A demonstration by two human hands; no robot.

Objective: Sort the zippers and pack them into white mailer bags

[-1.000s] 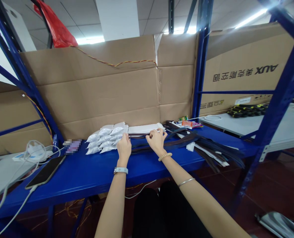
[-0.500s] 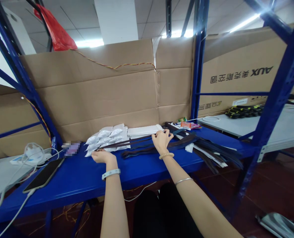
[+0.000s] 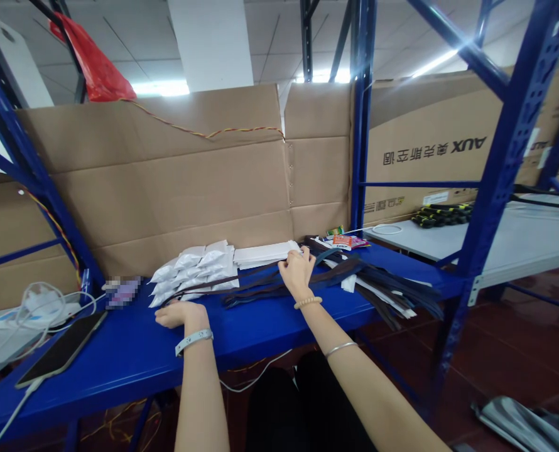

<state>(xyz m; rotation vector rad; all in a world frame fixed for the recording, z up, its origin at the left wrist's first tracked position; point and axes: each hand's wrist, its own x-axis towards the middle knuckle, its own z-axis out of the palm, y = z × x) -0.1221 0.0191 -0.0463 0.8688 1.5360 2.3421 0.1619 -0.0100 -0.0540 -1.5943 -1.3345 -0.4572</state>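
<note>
Where the two hands are spread apart above the tabletop (image 3: pixel 133 351), a dark strip (image 3: pixel 255 271) is spanned between them, long, thin and nearly straight, passing in front of and partly over a pile of white packets (image 3: pixel 189 267). Its left end is met by the left hand (image 3: pixel 181 314), which is turned with the palm partly up and the fingers curled closed around the strip. Its other end is covered by the right hand (image 3: pixel 297 271), whose fingers are bunched downward; because the fingertips are hidden, it cannot be told whether the strip is pinched there or only pressed. By its look the strip may be judged light, soft and limp, like woven tape, so that it would be expected to sag or twist if left slack, and to be hard to damage. It would best be gripped flat between thumb and forefinger close to each end, with light tension kept along it. Just below it, more dark strips (image 3: pixel 260 296) are laid loosely on the tabletop, near enough to be caught along with it. Behind, a flat white stack (image 3: pixel 263 254) is set beside the packets, its right end just by the right hand. Farther right, a loose bundle (image 3: pixel 383 282) of dark and white lengths is fanned out over the front edge, with small coloured sachets (image 3: pixel 343 242) placed behind it. Well apart at the left, a phone (image 3: pixel 63 348) is plugged into a white cable (image 3: pixel 18 408).
</note>
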